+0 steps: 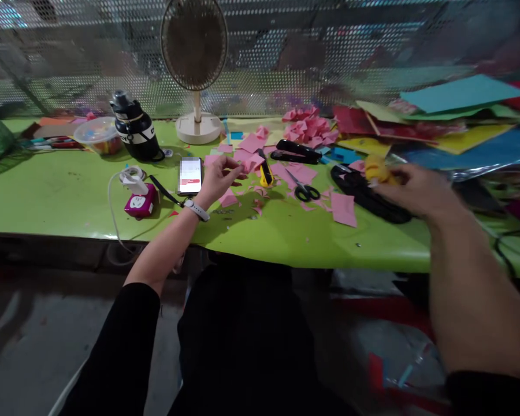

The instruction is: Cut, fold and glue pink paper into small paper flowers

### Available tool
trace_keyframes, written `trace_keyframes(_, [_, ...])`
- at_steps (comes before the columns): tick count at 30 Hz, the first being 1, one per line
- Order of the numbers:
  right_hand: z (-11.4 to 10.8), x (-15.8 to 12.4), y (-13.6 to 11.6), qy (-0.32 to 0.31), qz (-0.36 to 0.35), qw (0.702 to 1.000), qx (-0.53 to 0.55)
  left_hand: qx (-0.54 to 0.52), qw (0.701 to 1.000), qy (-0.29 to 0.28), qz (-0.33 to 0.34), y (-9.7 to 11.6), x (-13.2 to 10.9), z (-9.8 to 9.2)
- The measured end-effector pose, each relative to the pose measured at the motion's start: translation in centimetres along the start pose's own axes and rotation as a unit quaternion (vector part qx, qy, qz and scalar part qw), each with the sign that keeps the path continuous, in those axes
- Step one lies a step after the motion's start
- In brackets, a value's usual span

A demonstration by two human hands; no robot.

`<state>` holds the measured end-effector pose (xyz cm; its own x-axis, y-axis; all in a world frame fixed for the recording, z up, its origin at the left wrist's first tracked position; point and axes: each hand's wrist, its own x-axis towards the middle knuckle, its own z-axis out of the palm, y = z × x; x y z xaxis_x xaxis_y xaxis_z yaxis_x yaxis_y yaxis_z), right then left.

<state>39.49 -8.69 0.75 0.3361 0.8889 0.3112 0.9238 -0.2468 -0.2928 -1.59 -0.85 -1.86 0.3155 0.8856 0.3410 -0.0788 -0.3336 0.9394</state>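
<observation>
My left hand [216, 180] is over the middle of the table, its fingers closed around the edge of a folded piece of pink paper [253, 162]. My right hand [420, 188] grips a small rounded yellow object [377, 170] above a black pouch [368, 196]; blur hides what kind it is. Between the hands lie a yellow-and-black utility knife [266, 172], scissors [305, 190] with dark handles and a black stapler [295, 152]. Pink scraps surround them, with one flat pink sheet [343, 209] nearer the front. Crumpled pink pieces [311, 126] form a heap behind.
Left of my hand are a lit phone [190, 175], a magenta power socket [141, 201] with a charger, a black bottle [137, 130] and a plastic tub [99, 136]. A fan [198, 128] stands at the back against a perforated metal screen [260, 69]. Coloured sheets [463, 94] pile up at right.
</observation>
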Motion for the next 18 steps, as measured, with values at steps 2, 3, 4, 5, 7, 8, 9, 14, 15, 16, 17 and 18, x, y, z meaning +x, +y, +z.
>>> trace_keyframes(2, [-0.9,-0.6,-1.4,0.027,0.081,0.980,0.179,0.008,0.999,0.003,0.034,-0.3,0.2,0.1])
trace_keyframes(3, [-1.3,-0.9,-2.4,0.044,0.103,0.958,0.265,0.014,0.999,0.007,0.052,-0.4,0.4,0.2])
trace_keyframes(4, [-1.5,-1.2,-3.5,0.056,0.106,0.933,0.340,0.022,0.997,0.009,0.069,-0.5,0.5,0.2])
trace_keyframes(5, [-1.7,-1.5,-4.7,0.077,0.115,0.907,0.399,0.031,0.996,0.012,0.083,-0.6,0.5,0.2])
trace_keyframes(7, [-1.8,-2.1,-7.1,0.084,0.102,0.871,0.474,0.057,0.993,0.021,0.098,-0.5,0.5,0.2])
trace_keyframes(8, [-1.7,-2.4,-8.3,0.080,0.089,0.857,0.500,0.071,0.992,0.027,0.100,-0.4,0.4,0.2])
trace_keyframes(9, [-1.6,-2.6,-9.4,0.062,0.074,0.850,0.518,0.084,0.991,0.033,0.100,-0.3,0.4,0.2])
trace_keyframes(14, [-0.4,-3.4,-13.4,-0.047,-0.006,0.835,0.549,0.107,0.987,0.052,0.110,0.2,-0.2,0.0])
trace_keyframes(15, [0.1,-3.5,-13.9,-0.078,-0.016,0.835,0.544,0.108,0.986,0.052,0.116,0.2,-0.3,-0.1])
trace_keyframes(16, [0.6,-3.7,-14.4,-0.115,-0.023,0.837,0.534,0.109,0.985,0.051,0.122,0.1,-0.3,-0.1])
trace_keyframes(17, [1.2,-3.8,-14.7,-0.154,-0.024,0.840,0.520,0.110,0.985,0.050,0.125,0.0,-0.3,-0.1])
trace_keyframes(18, [1.8,-3.9,-15.0,-0.193,-0.026,0.842,0.504,0.111,0.984,0.049,0.128,-0.1,-0.3,-0.1])
